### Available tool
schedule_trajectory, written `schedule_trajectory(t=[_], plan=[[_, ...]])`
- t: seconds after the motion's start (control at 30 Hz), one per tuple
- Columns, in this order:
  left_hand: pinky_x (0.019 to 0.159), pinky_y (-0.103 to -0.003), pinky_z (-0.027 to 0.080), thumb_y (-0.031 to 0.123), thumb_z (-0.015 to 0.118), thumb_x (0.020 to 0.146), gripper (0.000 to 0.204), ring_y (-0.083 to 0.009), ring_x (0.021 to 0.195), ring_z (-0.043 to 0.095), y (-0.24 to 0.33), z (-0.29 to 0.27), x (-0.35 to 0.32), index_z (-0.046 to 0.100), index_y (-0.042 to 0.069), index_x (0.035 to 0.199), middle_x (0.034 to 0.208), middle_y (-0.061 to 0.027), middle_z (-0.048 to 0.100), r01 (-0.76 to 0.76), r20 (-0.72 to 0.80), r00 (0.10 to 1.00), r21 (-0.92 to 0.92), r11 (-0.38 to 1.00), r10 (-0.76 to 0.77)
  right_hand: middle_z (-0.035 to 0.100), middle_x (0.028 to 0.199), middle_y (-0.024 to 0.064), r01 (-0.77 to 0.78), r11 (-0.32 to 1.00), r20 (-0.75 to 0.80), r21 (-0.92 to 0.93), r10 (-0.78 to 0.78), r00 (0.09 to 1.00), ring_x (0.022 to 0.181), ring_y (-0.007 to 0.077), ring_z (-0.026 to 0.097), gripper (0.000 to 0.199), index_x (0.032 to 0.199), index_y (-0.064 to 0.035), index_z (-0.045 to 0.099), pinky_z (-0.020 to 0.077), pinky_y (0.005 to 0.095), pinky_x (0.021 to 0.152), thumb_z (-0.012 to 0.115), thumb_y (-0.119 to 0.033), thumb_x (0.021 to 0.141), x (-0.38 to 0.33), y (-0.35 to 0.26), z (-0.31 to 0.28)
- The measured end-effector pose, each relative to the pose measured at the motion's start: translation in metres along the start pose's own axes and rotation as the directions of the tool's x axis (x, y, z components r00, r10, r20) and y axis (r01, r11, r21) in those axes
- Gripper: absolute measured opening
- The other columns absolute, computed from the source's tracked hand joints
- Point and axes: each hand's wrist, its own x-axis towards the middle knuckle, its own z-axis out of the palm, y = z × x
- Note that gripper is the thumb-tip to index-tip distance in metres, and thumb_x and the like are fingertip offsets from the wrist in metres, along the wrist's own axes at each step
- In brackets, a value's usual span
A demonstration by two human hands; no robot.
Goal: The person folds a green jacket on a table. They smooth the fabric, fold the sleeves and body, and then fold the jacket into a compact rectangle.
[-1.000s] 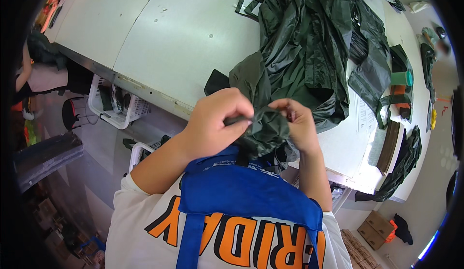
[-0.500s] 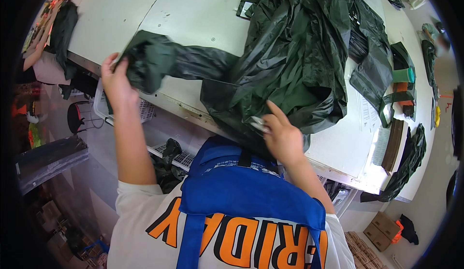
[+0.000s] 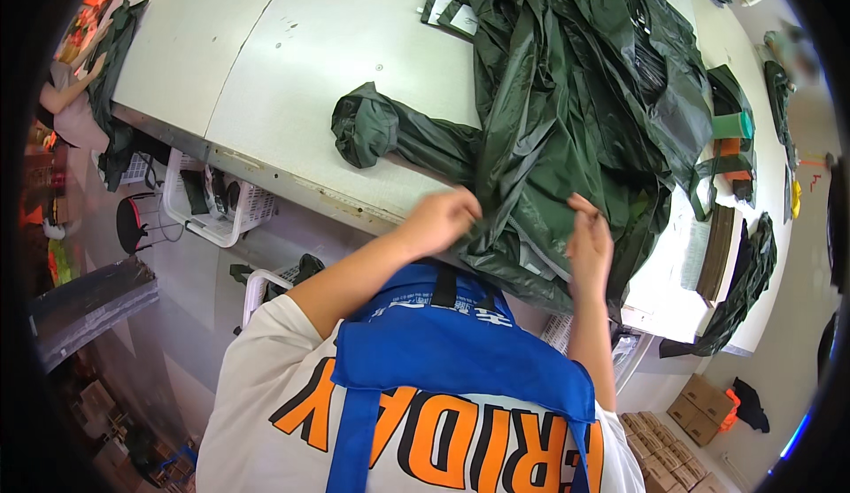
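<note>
Although the left hand (image 3: pixel 445 219) was blurred, its fingers looked curled inward beside the near left edge of a dark green garment (image 3: pixel 567 152); whether they pinched any cloth, I could not tell. The right hand (image 3: pixel 590 243) sat over the garment's near right part, its fingers drawn narrowly together, and its contact was equally unclear. The garment lay heaped on the right part of the white surface (image 3: pixel 292 152), its near hem (image 3: pixel 518 282) reaching the edge by the blue apron (image 3: pixel 460 342). One sleeve (image 3: pixel 434 143) stretched left, finishing in a bunched end (image 3: pixel 365 126).

The cloth would probably handle as light, limp and rather slippery, sliding over itself without holding a shape; it did not seem fragile. The hem or the bunched end looked the surest places to take hold. It was glossy and thin, deeply creased, bright along its ridges and nearly black in its folds.
</note>
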Motion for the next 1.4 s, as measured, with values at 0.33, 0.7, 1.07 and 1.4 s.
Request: schedule_trajectory(t=[0.33, 0.7, 1.07, 1.4], plan=[[0.095, -0.046, 0.039, 0.028, 0.07, 0.076, 0.052, -0.0356, 0.114, 0.048, 0.01, -0.079, 0.033, 0.054, 0.014, 0.123, 0.125, -0.0167, 0.051, -0.032, -0.24, 0.855, 0.861, 0.507, 0.46, 0.057, 0.089, -0.0005, 0.071, 0.975, 0.356, 0.21, -0.143, 0.924, 0.083, 0.0069, 0.049, 0.016, 0.098, 0.0034, 0.056, 0.0419, 0.0235, 0.075, 0.062, -0.002, 0.084, 0.024, -0.013, 0.018], [0.085, -0.039, 0.05, 0.043, 0.071, 0.079, 0.076, -0.0304, 0.105, 0.06, 0.017, -0.065, 0.037, 0.043, 0.003, 0.136, 0.126, -0.0192, 0.056, 0.13, 0.097, 0.984, 0.162, 0.978, -0.147, 0.063, 0.116, 0.0137, 0.33, 0.871, -0.067, -0.363, -0.378, 0.923, 0.106, 0.0221, 0.062, 0.035, 0.117, -0.0008, 0.06, 0.0476, 0.0306, 0.09, 0.066, -0.006, 0.083, 0.073, -0.011, -0.058], [0.084, -0.033, 0.048, 0.011, 0.056, 0.09, 0.032, -0.0179, 0.095, 0.059, 0.049, -0.065, 0.084, 0.051, -0.002, 0.119, 0.108, -0.01, 0.061, -0.189, -0.332, 0.938, -0.735, 0.651, -0.102, 0.067, 0.099, 0.0098, 0.219, 0.964, -0.227, -0.151, -0.249, 0.942, 0.088, 0.0179, 0.061, 0.026, 0.108, 0.002, 0.064, 0.0471, 0.0296, 0.082, 0.061, -0.016, 0.089, 0.129, -0.037, -0.047], [0.092, -0.038, 0.044, 0.005, 0.054, 0.089, 0.031, -0.0223, 0.103, 0.056, -0.045, -0.086, -0.02, 0.049, 0.002, 0.119, 0.114, -0.0103, 0.056, -0.04, -0.434, 0.69, -0.823, 0.567, -0.58, 0.064, 0.079, 0.01, 0.034, 0.838, -0.186, -0.544, -0.161, 0.969, 0.074, 0.0185, 0.057, 0.024, 0.093, 0.0045, 0.062, 0.0449, 0.0311, 0.072, 0.062, -0.019, 0.088, 0.125, 0.048, -0.114]])
